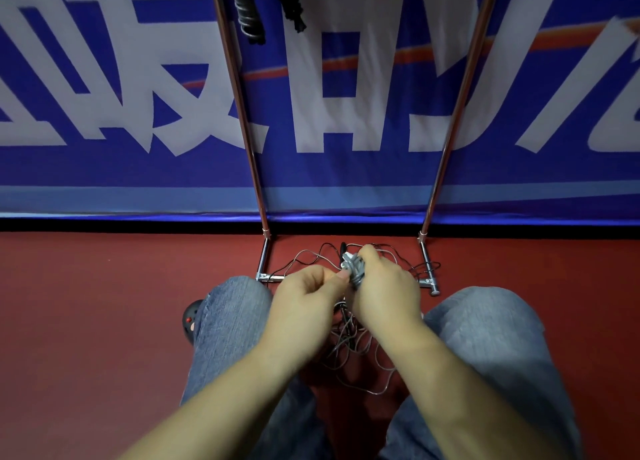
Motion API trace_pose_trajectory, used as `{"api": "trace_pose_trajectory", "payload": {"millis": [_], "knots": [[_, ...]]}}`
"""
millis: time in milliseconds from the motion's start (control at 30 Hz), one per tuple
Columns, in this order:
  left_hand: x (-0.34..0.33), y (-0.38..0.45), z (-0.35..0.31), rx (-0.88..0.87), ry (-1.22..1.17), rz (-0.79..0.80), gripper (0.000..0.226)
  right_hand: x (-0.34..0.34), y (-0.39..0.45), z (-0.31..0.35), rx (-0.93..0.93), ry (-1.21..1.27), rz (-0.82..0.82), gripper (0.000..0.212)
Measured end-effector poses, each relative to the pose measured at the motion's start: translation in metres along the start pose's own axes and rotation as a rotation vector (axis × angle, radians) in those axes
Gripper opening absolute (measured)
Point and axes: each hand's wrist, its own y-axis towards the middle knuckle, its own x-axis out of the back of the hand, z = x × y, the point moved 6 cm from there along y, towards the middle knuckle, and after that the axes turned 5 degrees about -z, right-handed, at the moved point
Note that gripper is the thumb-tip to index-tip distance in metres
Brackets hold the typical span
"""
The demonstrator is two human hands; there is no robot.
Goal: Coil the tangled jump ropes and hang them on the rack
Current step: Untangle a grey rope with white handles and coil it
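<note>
Right now your right hand [384, 286] holds the small grey coil [356, 269] tight in the middle of the frame so the loops stay put. Your left hand [304, 295] pinches the thin, wiry rope beside it. Loose tangled rope [349, 348] lies on the red floor [104, 321] below. Shiny metal rack [239, 89] poles rise behind, and dark coiled ropes [247, 9] hang upper left.

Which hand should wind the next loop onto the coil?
Probably left. The right hand grips the grey coil, so it is taken. The left hand pinches only the rope beside the coil and can feed slack from the tangle on the floor.
</note>
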Motion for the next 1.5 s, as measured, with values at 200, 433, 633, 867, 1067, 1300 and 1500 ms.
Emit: {"api": "trace_pose_trajectory", "payload": {"millis": [200, 433, 633, 867, 1067, 1300, 1500], "knots": [[0.005, 0.011, -0.017, 0.088, -0.117, 0.119, 0.041, 0.024, 0.012, 0.008, 0.043, 0.1, 0.024, 0.02], [0.014, 0.037, -0.081, 0.021, -0.169, 0.193, 0.032, 0.053, 0.026, 0.025, 0.041, 0.85, 0.221, 0.012], [0.018, 0.067, -0.142, -0.017, -0.216, 0.284, 0.021, 0.089, 0.067, 0.045, -0.034, 0.962, 0.177, 0.04], [0.033, 0.117, -0.212, -0.193, -0.11, 0.211, 0.015, 0.137, 0.137, 0.065, 0.002, 0.985, 0.175, 0.037], [0.043, 0.174, -0.252, -0.239, -0.032, 0.097, 0.013, 0.154, 0.2, 0.073, 0.018, 0.946, 0.174, 0.04], [0.038, 0.252, -0.288, -0.216, -0.184, 0.048, 0.01, 0.177, 0.287, 0.083, 0.036, 0.807, 0.049, 0.044], [0.033, 0.324, -0.32, -0.189, -0.3, 0.02, 0.011, 0.19, 0.366, 0.094, 0.06, 0.723, -0.004, 0.051]]}}
